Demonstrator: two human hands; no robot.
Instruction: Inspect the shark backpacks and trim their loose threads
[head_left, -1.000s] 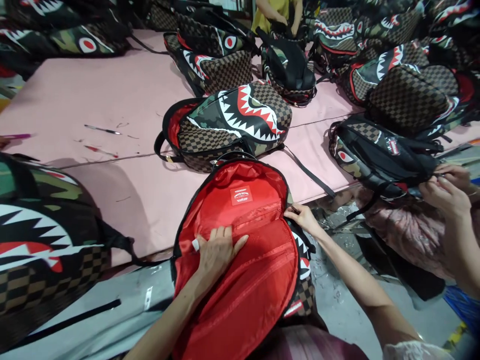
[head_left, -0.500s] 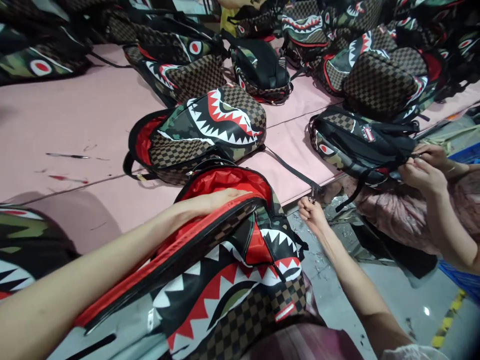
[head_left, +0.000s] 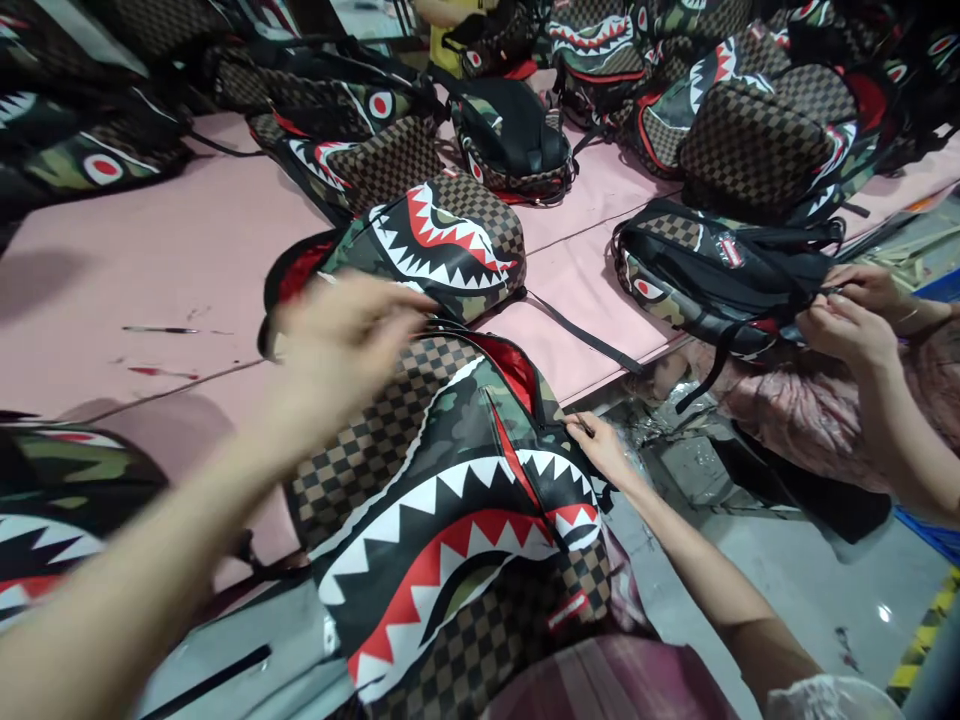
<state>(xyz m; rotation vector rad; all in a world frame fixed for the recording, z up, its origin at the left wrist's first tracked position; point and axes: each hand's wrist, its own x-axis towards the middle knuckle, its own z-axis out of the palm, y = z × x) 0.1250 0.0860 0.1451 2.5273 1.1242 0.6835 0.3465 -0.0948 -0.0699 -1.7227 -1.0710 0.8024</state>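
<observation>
A backpack (head_left: 420, 520) with a shark-mouth print, brown check and camouflage leans in front of me, near my lap. Its top flap lies over the opening, and red lining shows through the unzipped right side. My left hand (head_left: 356, 335) is above the flap's upper left, smeared by motion, so its grip is unclear. At the bag's right edge my right hand (head_left: 604, 450) has its fingers closed around a small dark tool (head_left: 583, 426), too small to name exactly. Just behind, another shark-mouth backpack (head_left: 450, 235) lies on its side, partly hidden by my left hand.
The pink table (head_left: 172, 270) bears a pen (head_left: 160, 329) and red scraps (head_left: 161, 373). More backpacks (head_left: 514, 140) are piled at the back. On the right, a co-worker's hands (head_left: 855, 315) hold a black backpack (head_left: 720, 270). Another bag (head_left: 52, 520) stands at left.
My left hand has come out of the bag's red interior and risen. The flap has folded back over the opening. My right hand has moved left to the bag's edge.
</observation>
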